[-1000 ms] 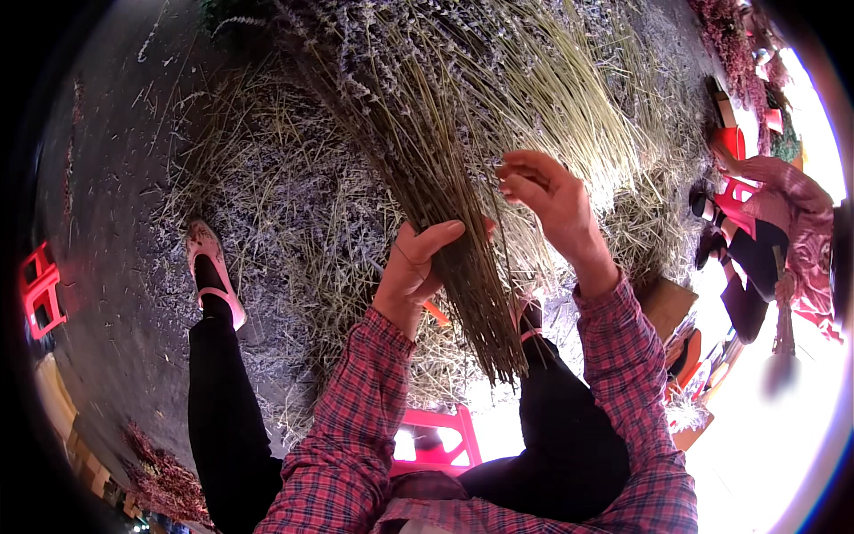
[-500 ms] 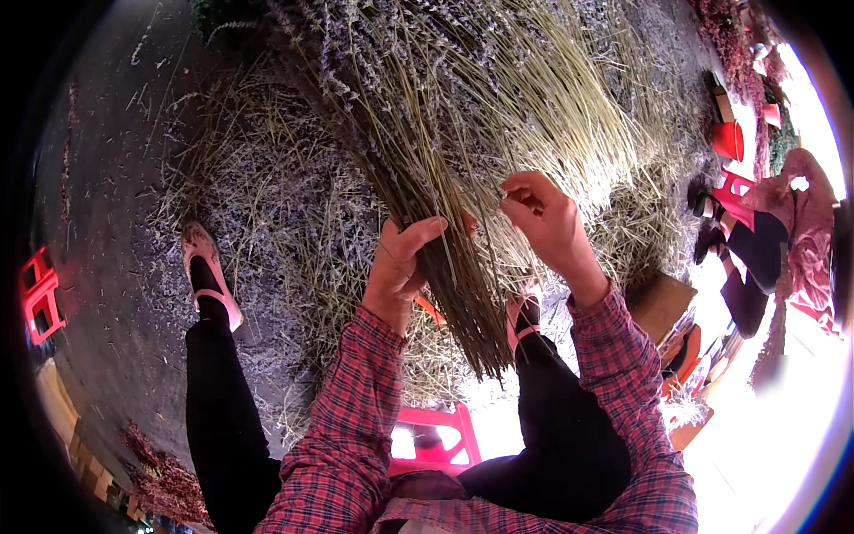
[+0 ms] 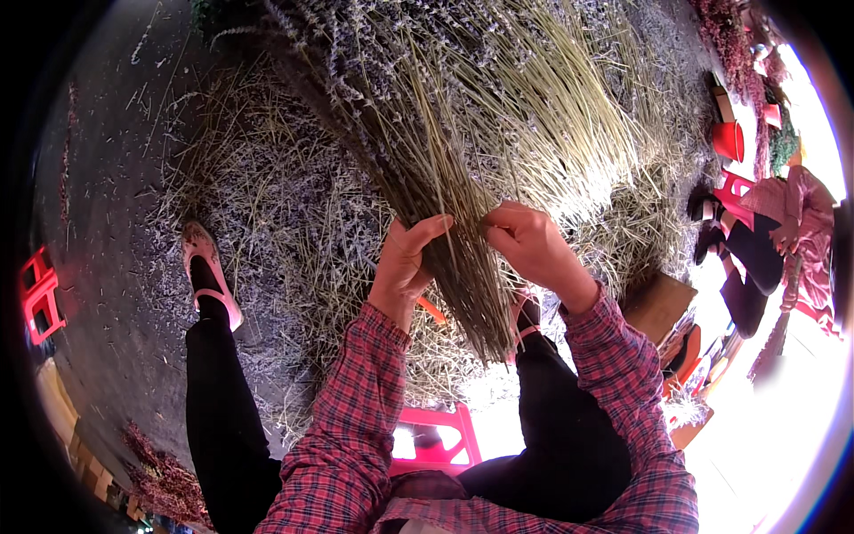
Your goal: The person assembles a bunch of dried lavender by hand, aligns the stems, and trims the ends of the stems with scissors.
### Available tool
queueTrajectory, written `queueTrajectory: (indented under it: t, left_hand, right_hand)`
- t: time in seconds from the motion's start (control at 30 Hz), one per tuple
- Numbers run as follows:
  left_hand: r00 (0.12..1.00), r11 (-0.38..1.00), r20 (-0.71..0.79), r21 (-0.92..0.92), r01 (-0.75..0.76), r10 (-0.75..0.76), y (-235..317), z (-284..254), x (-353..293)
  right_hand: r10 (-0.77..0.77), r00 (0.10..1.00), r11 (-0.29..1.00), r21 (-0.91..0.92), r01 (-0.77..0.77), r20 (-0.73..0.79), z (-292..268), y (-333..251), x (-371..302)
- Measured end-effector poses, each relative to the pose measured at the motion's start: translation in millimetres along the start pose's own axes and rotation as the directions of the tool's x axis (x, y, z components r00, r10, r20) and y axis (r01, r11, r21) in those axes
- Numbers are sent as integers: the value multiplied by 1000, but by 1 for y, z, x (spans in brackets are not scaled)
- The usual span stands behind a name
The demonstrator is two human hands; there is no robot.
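A thick bundle of dried lavender (image 3: 467,289) slants in front of me, cut stem ends toward me and purple flower heads away. My left hand (image 3: 405,258) is closed round its stems, thumb lying across the top. At the bundle's right edge my right hand (image 3: 538,254) is closed in a pinch, thumb and forefinger on a few stems; the exact stalks are hard to make out. Beyond lies a large heap of lavender (image 3: 560,116), its stems fanned out to the right. Below my left hand a small orange thing (image 3: 431,310) shows, partly hidden.
Loose stalks (image 3: 294,222) litter the dark floor round my feet. A pink stool (image 3: 436,440) is below me, and a red stool (image 3: 42,294) stands far left. A cardboard box (image 3: 660,304) lies by my right arm. At right sits another person (image 3: 774,240), near a red bucket (image 3: 728,140).
My right hand has moved left and slightly down to the bundle's edge, its fingers closing there. The bundle's stem ends have shifted up a little. The other person's hand has come into view.
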State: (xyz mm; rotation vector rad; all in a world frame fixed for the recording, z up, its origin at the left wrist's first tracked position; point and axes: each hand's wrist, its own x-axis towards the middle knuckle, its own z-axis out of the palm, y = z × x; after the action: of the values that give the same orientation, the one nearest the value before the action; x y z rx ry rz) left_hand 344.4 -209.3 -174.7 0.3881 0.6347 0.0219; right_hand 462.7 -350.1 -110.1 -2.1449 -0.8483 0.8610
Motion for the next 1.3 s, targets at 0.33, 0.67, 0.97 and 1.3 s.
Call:
queueTrajectory:
  t: [0.33, 0.67, 0.97, 1.3]
  left_hand:
    - [999, 992, 22, -111, 52, -50, 3, -9, 1]
    - [998, 995, -27, -88, 51, -53, 7, -2, -2]
    - [999, 999, -21, -22, 47, -47, 4, -7, 1]
    - [999, 1000, -36, -15, 8, -9, 3, -3, 4]
  right_hand:
    - [261, 921, 956, 211, -205, -289, -18, 19, -15]
    - [400, 892, 856, 261, -445, 208, 1, 27, -15]
    - [311, 917, 674, 623, -398, 250, 23, 35, -19]
    - [370, 915, 637, 673, -377, 163, 48, 65, -27]
